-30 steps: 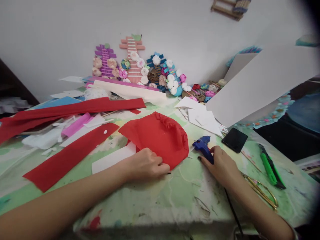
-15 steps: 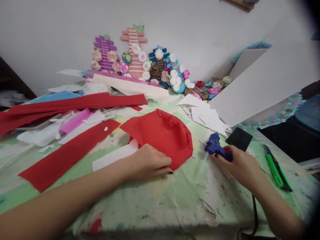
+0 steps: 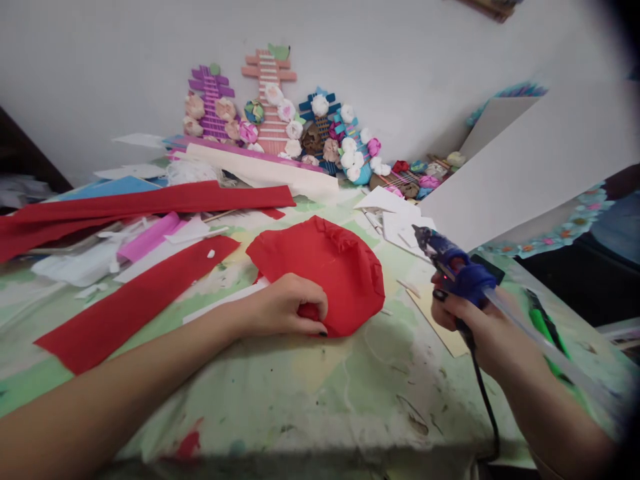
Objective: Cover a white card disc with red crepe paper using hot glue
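From the head camera, a round piece of red crepe paper (image 3: 325, 270) with a gathered far rim lies mid-surface on the paint-stained green surface (image 3: 350, 393). The left hand (image 3: 287, 307) pinches its near edge, fingers curled. The right hand (image 3: 475, 320) is clenched around a blue glue gun (image 3: 450, 261), lifted off the surface, nozzle pointing toward the paper.
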The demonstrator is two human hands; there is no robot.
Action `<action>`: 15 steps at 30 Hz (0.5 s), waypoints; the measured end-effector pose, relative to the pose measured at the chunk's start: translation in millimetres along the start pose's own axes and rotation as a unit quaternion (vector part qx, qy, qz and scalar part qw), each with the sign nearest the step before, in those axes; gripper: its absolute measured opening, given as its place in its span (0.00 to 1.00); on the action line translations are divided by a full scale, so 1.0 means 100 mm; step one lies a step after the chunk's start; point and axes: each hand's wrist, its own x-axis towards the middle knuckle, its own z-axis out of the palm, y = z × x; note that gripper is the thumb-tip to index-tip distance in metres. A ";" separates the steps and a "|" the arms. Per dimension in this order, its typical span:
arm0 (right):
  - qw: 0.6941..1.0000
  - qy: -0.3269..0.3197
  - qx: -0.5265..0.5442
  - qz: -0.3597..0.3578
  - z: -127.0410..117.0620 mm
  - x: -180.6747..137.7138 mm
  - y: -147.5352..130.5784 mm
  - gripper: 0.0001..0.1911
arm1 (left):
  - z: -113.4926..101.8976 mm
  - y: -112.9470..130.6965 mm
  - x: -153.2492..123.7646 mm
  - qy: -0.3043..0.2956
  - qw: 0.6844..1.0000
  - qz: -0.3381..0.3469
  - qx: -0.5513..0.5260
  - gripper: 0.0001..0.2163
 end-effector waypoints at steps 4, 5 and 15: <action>0.985 -0.157 0.075 -0.009 0.20 0.01 0.00 0.09 | -0.08 -0.03 -0.05 -0.001 1.000 -0.010 -0.025 0.06; 0.978 -0.194 0.081 0.001 0.24 0.02 0.01 0.10 | -0.09 -0.04 -0.06 0.002 0.999 -0.016 -0.035 0.06; 0.925 -0.336 0.088 0.151 0.35 -0.04 0.19 0.14 | -0.14 -0.11 -0.12 0.051 0.978 -0.079 -0.187 0.03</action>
